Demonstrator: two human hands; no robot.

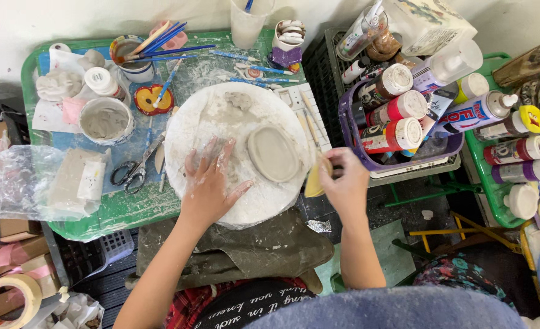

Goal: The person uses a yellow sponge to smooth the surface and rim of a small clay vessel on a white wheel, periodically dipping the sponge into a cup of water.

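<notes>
Green table (pixel 130 210) is carrying a round plaster slab (pixel 221 201). I am resting my left hand (pixel 209 183) flat, fingers spread, at 7 o'clock of the oval clay dish (pixel 273 153), whose long axis is running 11-to-5. My right hand (pixel 345 183) is pinching a yellow sponge (pixel 314 183) at the slab's 3 o'clock edge.

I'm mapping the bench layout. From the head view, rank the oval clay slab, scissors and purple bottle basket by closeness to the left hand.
From the left hand:
1. Oval clay slab, just to its right on the round board.
2. Scissors, to its left on the green table.
3. Purple bottle basket, far right.
</notes>
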